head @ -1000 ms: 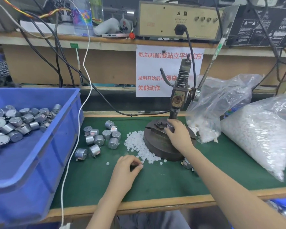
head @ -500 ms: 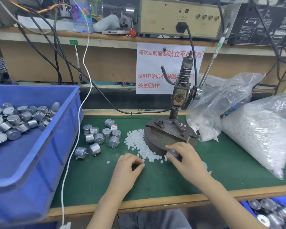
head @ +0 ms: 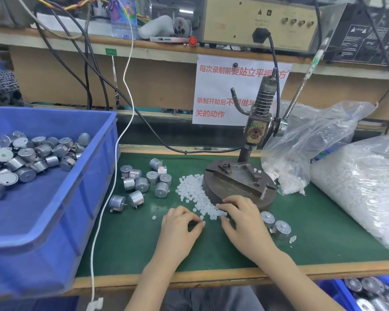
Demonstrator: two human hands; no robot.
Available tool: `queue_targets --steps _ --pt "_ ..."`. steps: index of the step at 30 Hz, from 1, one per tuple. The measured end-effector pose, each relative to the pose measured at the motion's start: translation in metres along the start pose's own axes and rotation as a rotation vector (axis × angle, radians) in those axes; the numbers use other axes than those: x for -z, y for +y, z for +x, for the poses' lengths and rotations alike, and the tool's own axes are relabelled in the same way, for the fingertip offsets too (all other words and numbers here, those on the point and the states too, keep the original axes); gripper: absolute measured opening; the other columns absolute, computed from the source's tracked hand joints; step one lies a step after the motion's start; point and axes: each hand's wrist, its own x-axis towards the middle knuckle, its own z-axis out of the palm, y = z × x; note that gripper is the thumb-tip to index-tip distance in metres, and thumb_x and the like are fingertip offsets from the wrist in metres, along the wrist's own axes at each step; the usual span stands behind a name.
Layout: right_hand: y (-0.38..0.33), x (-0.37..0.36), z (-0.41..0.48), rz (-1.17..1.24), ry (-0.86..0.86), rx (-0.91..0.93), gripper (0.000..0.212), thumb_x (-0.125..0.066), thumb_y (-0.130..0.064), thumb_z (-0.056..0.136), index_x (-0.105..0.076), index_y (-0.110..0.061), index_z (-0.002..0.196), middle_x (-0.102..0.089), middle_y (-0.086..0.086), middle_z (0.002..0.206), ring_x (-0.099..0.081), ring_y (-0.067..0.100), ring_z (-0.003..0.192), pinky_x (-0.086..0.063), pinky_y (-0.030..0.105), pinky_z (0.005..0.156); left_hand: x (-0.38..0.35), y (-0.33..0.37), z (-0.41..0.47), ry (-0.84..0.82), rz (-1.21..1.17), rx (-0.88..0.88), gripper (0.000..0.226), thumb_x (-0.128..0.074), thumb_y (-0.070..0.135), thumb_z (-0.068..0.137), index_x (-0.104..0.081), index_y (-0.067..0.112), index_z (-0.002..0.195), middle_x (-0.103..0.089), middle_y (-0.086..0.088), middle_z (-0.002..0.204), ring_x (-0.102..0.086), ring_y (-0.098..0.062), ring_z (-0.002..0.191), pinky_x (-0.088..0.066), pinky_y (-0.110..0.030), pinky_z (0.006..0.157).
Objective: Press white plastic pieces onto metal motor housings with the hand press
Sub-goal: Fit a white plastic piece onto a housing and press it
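- Head view: the hand press (head: 257, 131) stands on its round metal base (head: 240, 189) at the back of the green mat (head: 323, 232); nothing is seated under its ram.
- A heap of white plastic pieces (head: 192, 194) lies against the base's left edge.
- The left hand (head: 180, 223) is curled just before the heap, thumb meeting forefinger; whether it pinches a piece I cannot tell.
- The right hand (head: 240, 218) arches over the heap's near end, fingertips down among the pieces; a grip cannot be made out.
- Two motor housings (head: 276, 225) sit just right of that hand.
- Loose motors (head: 144, 182) lie left of the heap, with more in the blue bin (head: 54, 221).
- A clear bag of white pieces (head: 364, 187) lies at the right.
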Motion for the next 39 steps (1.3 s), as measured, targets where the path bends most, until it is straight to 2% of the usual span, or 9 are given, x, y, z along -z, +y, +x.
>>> queue_targets --steps 5,7,11,16,22,27,30,33,39 --pt "-0.05 -0.022 0.059 0.18 -0.145 0.042 0.026 -0.051 -0.015 0.092 -0.064 -0.012 0.114 -0.059 0.006 0.114 -0.051 0.024 0.108 -0.035 0.033 0.094 0.002 0.001 0.003 0.0 0.026 0.037 0.017 -0.061 0.023 0.085 -0.066 0.013 0.099 -0.058 0.001 0.098 -0.047 -0.02 0.095 -0.029 -0.026 0.077" --pt "-0.069 -0.031 0.083 0.183 -0.188 0.068 0.029 -0.044 -0.017 0.095 -0.06 -0.011 0.119 -0.057 0.007 0.116 -0.049 0.024 0.109 -0.036 0.034 0.093 0.004 0.002 0.004 0.009 -0.011 0.071 0.019 -0.062 0.018 0.082 -0.065 0.009 0.099 -0.062 -0.007 0.1 -0.052 -0.026 0.096 -0.038 -0.033 0.079" --pt "-0.086 -0.052 0.115 -0.05 -0.308 0.08 0.028 -0.035 -0.013 0.097 -0.054 -0.004 0.116 -0.05 0.012 0.117 -0.047 0.031 0.107 -0.037 0.037 0.081 0.006 0.001 0.003 -0.006 -0.032 0.067 0.013 -0.062 0.015 0.081 -0.066 0.005 0.087 -0.065 -0.007 0.092 -0.054 -0.026 0.093 -0.042 -0.032 0.076" --pt "-0.078 -0.071 0.122 -0.009 -0.457 -0.04 0.027 -0.037 -0.018 0.099 -0.045 -0.003 0.119 -0.049 0.018 0.12 -0.049 0.034 0.107 -0.039 0.038 0.082 0.007 0.001 0.004 -0.063 0.021 0.056 0.016 -0.061 0.022 0.082 -0.068 0.009 0.087 -0.065 -0.005 0.098 -0.052 -0.023 0.099 -0.042 -0.033 0.083" --pt "-0.078 -0.073 0.116 0.188 -0.509 -0.03 0.025 -0.058 -0.023 0.09 -0.044 -0.011 0.107 -0.06 0.014 0.1 -0.054 0.031 0.095 -0.037 0.035 0.071 0.008 0.003 0.003 -0.035 -0.02 0.092 0.017 -0.062 0.018 0.082 -0.069 0.007 0.092 -0.067 -0.009 0.099 -0.053 -0.027 0.099 -0.042 -0.033 0.081" --pt "-0.072 -0.064 0.106 0.271 -0.392 -0.024 0.042 -0.058 -0.025 0.091 -0.046 -0.018 0.131 -0.049 0.011 0.114 -0.051 0.024 0.098 -0.034 0.027 0.081 0.007 0.003 0.0 -0.051 -0.001 0.071 0.014 -0.06 0.021 0.083 -0.069 0.012 0.087 -0.066 -0.003 0.099 -0.05 -0.023 0.101 -0.037 -0.032 0.083" --pt "-0.057 -0.047 0.088 0.39 -0.211 -0.096 0.035 -0.059 -0.024 0.09 -0.053 -0.016 0.123 -0.044 0.007 0.11 -0.045 0.014 0.087 -0.03 0.017 0.076 0.007 0.003 0.001 -0.042 -0.008 0.074 0.013 -0.058 0.024 0.085 -0.069 0.016 0.086 -0.062 0.001 0.097 -0.047 -0.022 0.095 -0.032 -0.03 0.08" --pt "-0.036 -0.031 0.061 0.427 -0.119 -0.148 0.027 -0.063 -0.023 0.086 -0.057 -0.015 0.111 -0.051 0.0 0.105 -0.044 0.008 0.093 -0.028 0.012 0.075 0.007 0.002 0.003 -0.048 -0.026 0.083 0.015 -0.054 0.023 0.089 -0.069 0.018 0.089 -0.06 0.001 0.095 -0.047 -0.021 0.093 -0.034 -0.031 0.084" --pt "-0.02 -0.032 0.01 0.478 -0.039 -0.273 0.027 -0.059 -0.023 0.09 -0.06 -0.019 0.117 -0.06 -0.006 0.105 -0.049 0.0 0.088 -0.032 0.003 0.077 0.007 0.001 0.003 -0.028 -0.079 0.111 0.019 -0.049 0.021 0.093 -0.067 0.016 0.096 -0.06 0.001 0.098 -0.048 -0.017 0.096 -0.037 -0.031 0.089"
